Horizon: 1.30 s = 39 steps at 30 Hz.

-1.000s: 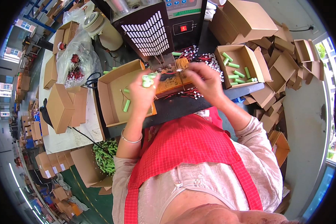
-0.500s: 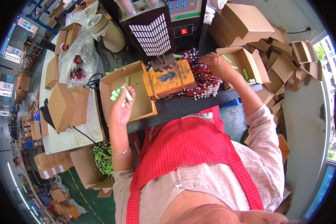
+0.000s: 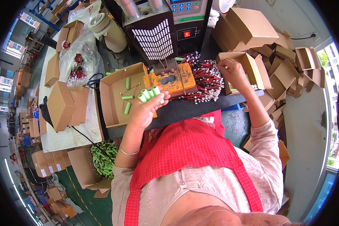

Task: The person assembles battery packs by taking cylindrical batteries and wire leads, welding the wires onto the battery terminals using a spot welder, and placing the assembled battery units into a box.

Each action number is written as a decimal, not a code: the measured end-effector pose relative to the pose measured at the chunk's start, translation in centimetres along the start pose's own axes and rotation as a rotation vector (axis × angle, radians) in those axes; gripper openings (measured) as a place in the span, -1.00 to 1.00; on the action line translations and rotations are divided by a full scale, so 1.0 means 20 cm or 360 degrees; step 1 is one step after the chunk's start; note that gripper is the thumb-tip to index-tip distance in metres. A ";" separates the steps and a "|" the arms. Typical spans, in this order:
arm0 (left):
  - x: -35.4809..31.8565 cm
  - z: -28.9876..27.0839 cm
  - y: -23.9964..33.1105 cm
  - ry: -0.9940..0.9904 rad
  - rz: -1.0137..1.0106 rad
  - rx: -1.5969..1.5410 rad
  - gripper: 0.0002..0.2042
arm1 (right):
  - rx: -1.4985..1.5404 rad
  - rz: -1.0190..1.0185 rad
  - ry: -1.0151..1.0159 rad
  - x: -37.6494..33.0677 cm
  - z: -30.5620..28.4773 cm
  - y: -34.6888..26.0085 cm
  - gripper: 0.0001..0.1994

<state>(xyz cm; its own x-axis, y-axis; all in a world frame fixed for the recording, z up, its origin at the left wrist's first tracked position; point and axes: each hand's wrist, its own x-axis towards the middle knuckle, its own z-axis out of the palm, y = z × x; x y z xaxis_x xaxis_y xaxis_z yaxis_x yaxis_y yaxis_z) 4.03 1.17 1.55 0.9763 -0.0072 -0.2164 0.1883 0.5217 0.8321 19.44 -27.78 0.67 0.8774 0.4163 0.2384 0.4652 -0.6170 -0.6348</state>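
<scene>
- Head view: left hand [image 3: 145, 109] closed around a row of green cells [image 3: 148, 93], held just above the counter [image 3: 192, 107] edge, beside the orange fixture [image 3: 173, 80].
- Right hand [image 3: 233, 71] reaches into the small carton [image 3: 248, 64]; probably pinching a cell, cannot tell, fingers hidden.
- Risk: the loosely stacked row could slip and cells roll into the open tray [image 3: 115, 98] or off the counter.
- Red wire bundle [image 3: 207, 77] lies close; a snag looks likely.

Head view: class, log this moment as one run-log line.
left hand: holds green cylindrical cells | right hand: in open cardboard box | orange block fixture: between hands
</scene>
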 end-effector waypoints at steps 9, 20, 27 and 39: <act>0.02 0.08 -0.08 -0.0063 -0.0096 0.0091 -0.72 | -0.0560 -0.0590 -0.0222 0.10 0.09 0.08 -0.87; 0.06 0.11 -0.04 0.0224 0.0267 0.0519 -0.76 | 0.0466 0.0391 0.0088 -0.14 -0.03 -0.12 -0.80; 0.21 0.03 -0.06 0.0410 0.0774 0.1221 -0.71 | 0.0797 0.0168 -0.0189 -0.25 0.09 -0.36 -0.87; 0.23 0.06 -0.02 0.0407 0.0709 0.1769 -0.69 | 0.0790 0.0152 -0.0383 -0.16 0.20 -0.42 -0.83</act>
<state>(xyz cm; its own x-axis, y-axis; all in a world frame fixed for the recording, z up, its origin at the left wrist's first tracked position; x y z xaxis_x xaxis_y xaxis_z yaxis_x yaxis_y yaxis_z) 8.55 -0.09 0.86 0.9531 0.2192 0.2085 -0.0455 -0.5776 0.8151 12.33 -21.23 2.38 0.8344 0.5505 0.0254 0.2229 -0.2950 -0.9291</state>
